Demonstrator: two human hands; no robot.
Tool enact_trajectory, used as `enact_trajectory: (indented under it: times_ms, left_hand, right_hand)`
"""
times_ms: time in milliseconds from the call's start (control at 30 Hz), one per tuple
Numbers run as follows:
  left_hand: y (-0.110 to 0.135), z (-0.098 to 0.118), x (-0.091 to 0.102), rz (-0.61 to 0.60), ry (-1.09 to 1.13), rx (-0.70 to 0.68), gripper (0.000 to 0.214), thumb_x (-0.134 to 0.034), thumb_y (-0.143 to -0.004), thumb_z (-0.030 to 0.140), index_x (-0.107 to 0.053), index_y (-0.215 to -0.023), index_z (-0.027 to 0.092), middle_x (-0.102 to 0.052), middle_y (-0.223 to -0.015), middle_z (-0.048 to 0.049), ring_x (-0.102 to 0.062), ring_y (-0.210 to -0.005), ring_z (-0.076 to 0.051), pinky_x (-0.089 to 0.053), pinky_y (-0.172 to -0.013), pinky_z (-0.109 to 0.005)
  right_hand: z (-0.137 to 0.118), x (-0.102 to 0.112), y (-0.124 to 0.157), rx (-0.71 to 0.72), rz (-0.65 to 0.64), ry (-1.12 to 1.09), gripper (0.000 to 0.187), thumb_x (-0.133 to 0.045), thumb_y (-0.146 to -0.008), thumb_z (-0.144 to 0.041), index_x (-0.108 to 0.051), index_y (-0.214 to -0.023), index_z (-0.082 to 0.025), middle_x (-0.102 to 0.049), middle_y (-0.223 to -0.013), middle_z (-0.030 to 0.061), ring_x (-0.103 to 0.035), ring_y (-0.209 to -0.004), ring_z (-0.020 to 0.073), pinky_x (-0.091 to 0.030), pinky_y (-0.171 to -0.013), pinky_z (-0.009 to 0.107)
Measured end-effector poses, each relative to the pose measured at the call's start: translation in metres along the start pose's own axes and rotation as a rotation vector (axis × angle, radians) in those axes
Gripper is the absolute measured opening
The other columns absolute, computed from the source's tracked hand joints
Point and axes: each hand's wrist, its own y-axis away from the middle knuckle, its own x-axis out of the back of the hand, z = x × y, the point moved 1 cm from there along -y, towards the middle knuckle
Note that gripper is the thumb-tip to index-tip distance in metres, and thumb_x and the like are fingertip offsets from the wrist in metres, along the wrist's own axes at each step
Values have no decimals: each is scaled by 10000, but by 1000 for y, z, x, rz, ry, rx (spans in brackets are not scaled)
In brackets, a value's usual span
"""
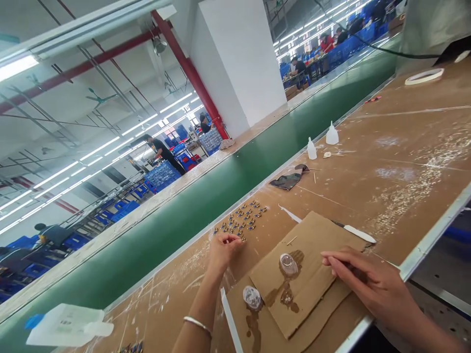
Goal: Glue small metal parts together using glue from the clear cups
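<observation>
The left hand (pixel 222 250) is pinching a small part at the near edge of the parts cluster (pixel 241 220); the right hand (pixel 362 279) is gripping a thin stick over the cardboard (pixel 312 235), seemingly mid-gluing; careful alignment looks needed.

At the frame's centre we find a cluster of small metal parts (pixel 241 220) lying on the worn brown worktable (pixel 405 162), with our left hand (pixel 222 250) touching its near edge. Right of that hand lies a flat cardboard sheet (pixel 312 255), and our right hand (pixel 368 282) rests on its right edge. Two small plastic dropper bottles (pixel 322 142) stand behind, toward the upper right.
</observation>
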Motion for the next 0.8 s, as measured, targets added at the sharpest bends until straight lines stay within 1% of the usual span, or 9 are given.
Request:
enact_trajectory:
  times_ms: [133,233,367,467,533,633,700,733,800]
  left_hand:
    - [-28,24,-16,-124,-65,-34,285,-579,-856,343,-595,-1063,148,-616,-1067,-56,-610,-889,-175,-522,-748,-360]
    - [-46,43,-28,-189,-104,-53,304,-578,-855,348,-590,-1088,153,-606,-1107,-61,-605,-921,-187,-519,-765,-371]
    - [-60,60,-43,-234,-155,-56,322,-577,-855,352,-582,-1109,154,-599,-1125,-64,-603,-936,-195,-518,-774,-380]
    - [-63,65,-46,-228,-183,-49,321,-578,-855,351,-582,-1109,155,-599,-1125,-63,-604,-933,-195,-520,-771,-377]
    - [-61,67,-38,-193,-196,-45,321,-578,-854,355,-585,-1103,152,-602,-1116,-59,-605,-927,-196,-521,-765,-374]
    - [-49,66,-8,-83,-209,-44,287,-579,-853,358,-605,-1039,142,-620,-1056,-46,-609,-894,-186,-517,-754,-364]
    - [-30,58,21,15,-210,-48,205,-590,-846,334,-630,-924,149,-641,-958,-34,-606,-845,-156,-502,-758,-349]
    - [-17,51,36,69,-209,-42,167,-622,-814,309,-648,-842,146,-648,-876,-20,-602,-798,-150,-489,-741,-338]
    - [17,30,63,170,-198,-12,137,-650,-747,306,-684,-694,184,-648,-722,6,-592,-692,-153,-458,-667,-291]
  right_hand:
    - [0,-2,-1,63,6,12,142,-546,-865,-275,-676,-901,-230,-695,-809,-11,-669,-690,99,-527,-593,130]
    - [2,-2,0,100,5,15,136,-543,-865,-222,-652,-946,-232,-686,-811,-20,-666,-717,91,-522,-628,126]
    - [6,-4,3,113,-3,28,168,-540,-866,-200,-623,-1006,-239,-677,-830,-18,-660,-726,93,-514,-626,137]
    - [7,-5,3,117,30,37,154,-537,-869,-204,-621,-993,-240,-680,-844,-12,-663,-737,102,-521,-646,150]
    - [5,-5,2,135,49,44,148,-525,-872,-201,-625,-975,-237,-683,-831,-12,-665,-720,100,-521,-629,146]
    - [2,-3,-2,155,66,78,137,-517,-875,-213,-639,-937,-229,-691,-813,-16,-669,-695,92,-524,-618,130]
    - [-1,0,-3,143,74,97,131,-521,-876,-245,-648,-906,-227,-697,-820,-15,-673,-700,94,-530,-630,128]
    - [-2,1,-4,128,76,97,136,-521,-878,-265,-651,-892,-229,-700,-820,-15,-674,-695,95,-531,-625,129]
    - [-5,4,-3,90,63,82,153,-521,-877,-308,-657,-867,-239,-702,-806,-20,-672,-664,98,-531,-592,137]
